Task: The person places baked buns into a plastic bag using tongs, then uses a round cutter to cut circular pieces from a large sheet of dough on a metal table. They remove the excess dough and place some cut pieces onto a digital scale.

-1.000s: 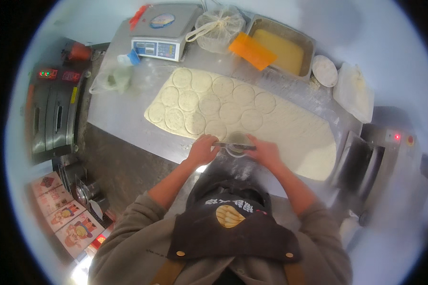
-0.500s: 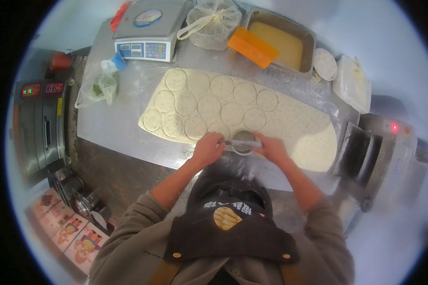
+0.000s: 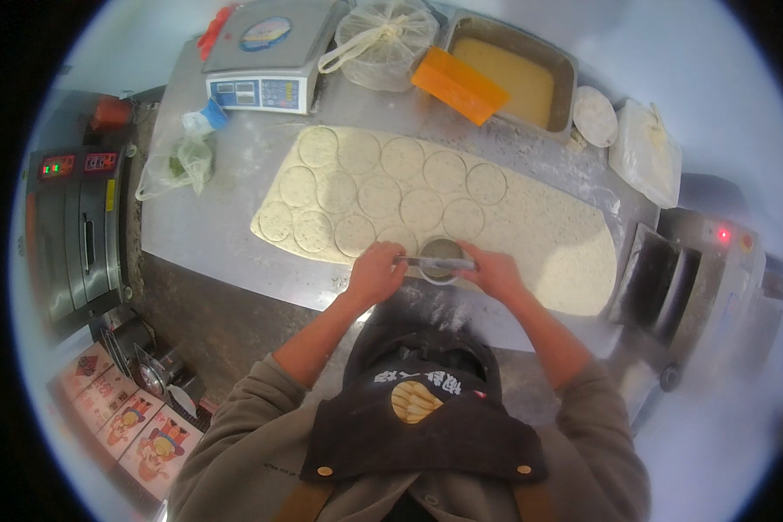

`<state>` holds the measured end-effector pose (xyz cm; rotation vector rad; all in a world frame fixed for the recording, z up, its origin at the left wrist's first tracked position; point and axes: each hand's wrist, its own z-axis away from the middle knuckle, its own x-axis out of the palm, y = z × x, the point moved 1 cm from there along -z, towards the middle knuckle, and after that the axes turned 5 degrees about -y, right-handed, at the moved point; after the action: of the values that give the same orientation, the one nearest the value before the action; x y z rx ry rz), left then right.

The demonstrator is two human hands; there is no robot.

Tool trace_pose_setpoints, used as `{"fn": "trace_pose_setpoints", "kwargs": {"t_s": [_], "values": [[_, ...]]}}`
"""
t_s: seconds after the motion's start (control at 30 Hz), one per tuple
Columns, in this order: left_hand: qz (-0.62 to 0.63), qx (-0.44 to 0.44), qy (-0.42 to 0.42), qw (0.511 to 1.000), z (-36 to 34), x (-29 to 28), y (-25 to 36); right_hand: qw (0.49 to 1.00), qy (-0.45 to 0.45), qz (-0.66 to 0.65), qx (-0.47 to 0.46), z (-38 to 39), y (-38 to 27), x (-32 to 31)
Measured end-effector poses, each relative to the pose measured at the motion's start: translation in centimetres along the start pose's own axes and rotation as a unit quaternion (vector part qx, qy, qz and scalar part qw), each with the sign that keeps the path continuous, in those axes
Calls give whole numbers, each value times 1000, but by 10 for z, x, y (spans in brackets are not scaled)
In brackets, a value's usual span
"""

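Behind both hands, a dark apron [image 3: 426, 444] fronts a person at a floured steel table [image 3: 235, 213]; the left hand [image 3: 377, 271] has its fingers curled, pinching one end of a round cutter's handle, and the right hand [image 3: 493, 271] pinches the other end between thumb and fingers, the undersides of both grips hidden; the round cutter [image 3: 444, 262] lies between them, to the right of the left hand and the left of the right hand, its handle running crosswise from one to the other, its ring closer to the right fingertips; it sits at the near edge of a speckled dough sheet [image 3: 552, 244], whose long axis also runs left to right, slanting nearer on the right hand's side; cut circles [image 3: 423, 209] crowd ahead of the left hand and the cutter, while unmarked dough stretches to the right hand's right; farther off, beyond the left hand, stand a scale [image 3: 274, 56] and a tied plastic bag [image 3: 387, 48]; beyond the right hand, an orange scraper [image 3: 459, 85] overlaps a metal tray [image 3: 566, 83].
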<state>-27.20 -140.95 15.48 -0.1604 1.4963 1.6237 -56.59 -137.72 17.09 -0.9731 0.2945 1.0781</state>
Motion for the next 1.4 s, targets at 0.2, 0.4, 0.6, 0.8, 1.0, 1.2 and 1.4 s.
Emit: {"fn": "trace_pose_setpoints", "kwargs": {"t_s": [0.2,0.4,0.6,0.8,1.0,1.2,1.4], "values": [[1,0,-9,1000,-1,-2,3,1000,-18,6,11,1,-3,-3],[-118,18,-32,992,-13,-7,8,997,68,-22,-25,3,-7,-3],[-184,-52,-33,981,-39,-1,9,973,212,54,70,-20,-2,2],[-195,-74,-54,976,-49,17,-5,978,186,30,91,-36,13,14],[-207,-56,-30,976,-47,21,-10,964,261,-2,51,-37,17,23],[-228,-88,14,970,-43,25,-4,974,219,3,47,-34,14,18],[-207,-76,71,973,10,21,43,968,237,4,-85,25,12,-1]]}}
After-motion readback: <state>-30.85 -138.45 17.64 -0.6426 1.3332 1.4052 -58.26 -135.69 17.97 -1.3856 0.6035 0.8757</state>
